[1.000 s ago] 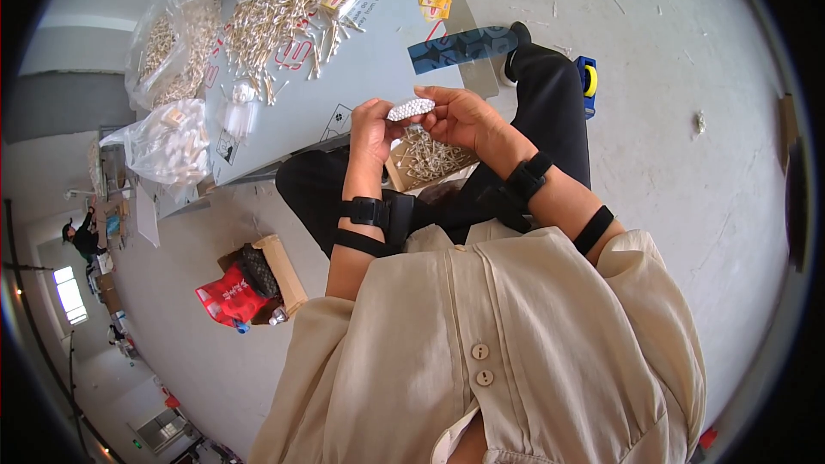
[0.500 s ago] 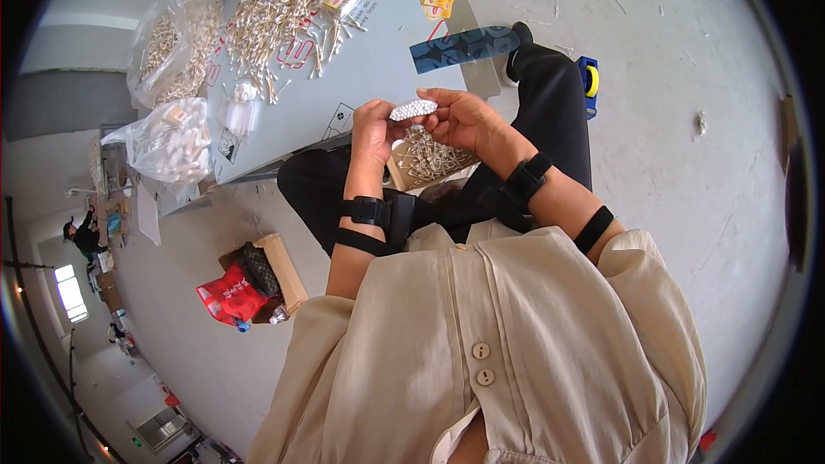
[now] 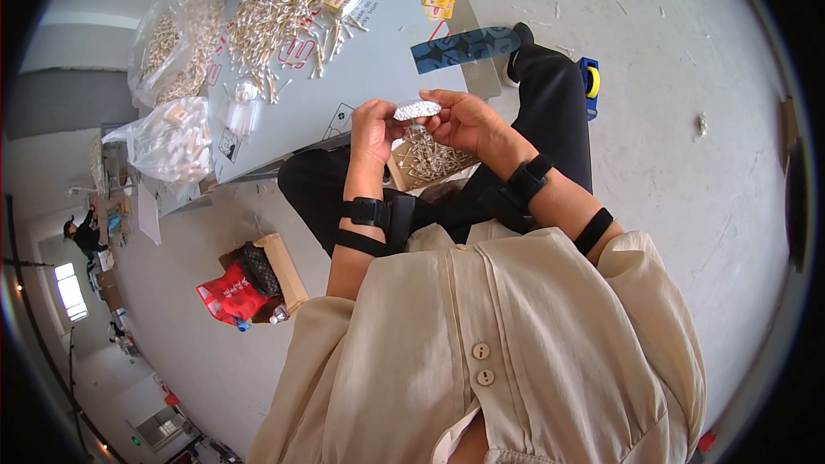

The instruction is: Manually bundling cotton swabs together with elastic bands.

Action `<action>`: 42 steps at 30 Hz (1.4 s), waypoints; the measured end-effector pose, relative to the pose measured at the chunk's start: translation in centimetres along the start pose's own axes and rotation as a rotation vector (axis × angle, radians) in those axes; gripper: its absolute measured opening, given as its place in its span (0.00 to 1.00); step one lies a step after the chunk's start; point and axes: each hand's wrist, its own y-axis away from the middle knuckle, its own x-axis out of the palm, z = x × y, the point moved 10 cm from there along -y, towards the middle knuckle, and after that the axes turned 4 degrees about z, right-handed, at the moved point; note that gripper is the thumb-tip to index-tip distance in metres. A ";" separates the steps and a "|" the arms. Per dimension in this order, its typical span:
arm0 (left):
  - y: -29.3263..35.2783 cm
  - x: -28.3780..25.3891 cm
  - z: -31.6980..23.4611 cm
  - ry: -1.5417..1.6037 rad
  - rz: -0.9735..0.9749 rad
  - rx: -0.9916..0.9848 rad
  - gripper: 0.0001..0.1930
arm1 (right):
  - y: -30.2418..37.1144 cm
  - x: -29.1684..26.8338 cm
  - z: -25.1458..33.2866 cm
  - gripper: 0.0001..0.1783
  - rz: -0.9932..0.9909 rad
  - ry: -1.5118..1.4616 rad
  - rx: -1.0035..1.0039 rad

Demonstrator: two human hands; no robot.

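Observation:
Between my two hands is a bundle of cotton swabs (image 3: 418,110), its white tips packed tightly and facing up at me. My left hand (image 3: 375,127) is closed on the bundle's left end. At its right end, my right hand (image 3: 467,119) grips it with thumb and fingers; some fingertips are hidden behind the bundle. Just below my hands, an open cardboard box (image 3: 430,159) on my lap holds loose swabs. A large heap of loose cotton swabs (image 3: 273,13) covers the far part of the grey table (image 3: 378,60).
Clear plastic bags of swabs (image 3: 176,142) line the table's left side. Yellow packets (image 3: 436,0) lie near its far right edge, above a blue patterned strip (image 3: 464,48). A blue tape dispenser (image 3: 589,86) is beside my leg. A carton with a red bag (image 3: 234,294) stands on the floor.
The swab bundle has shifted slightly to the right between my fingers. Both hands keep nearly the same place and grip.

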 end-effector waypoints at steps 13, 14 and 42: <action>4.4 3.0 -9.0 -0.020 0.064 0.404 0.20 | 1.2 3.6 1.6 0.10 0.086 0.012 -0.083; 5.4 4.3 -10.8 -0.169 0.183 0.541 0.20 | 1.2 4.3 1.8 0.11 0.125 0.018 -0.100; 11.7 5.9 -17.0 -0.306 0.356 0.755 0.17 | 6.2 13.2 2.7 0.10 0.249 0.319 -0.359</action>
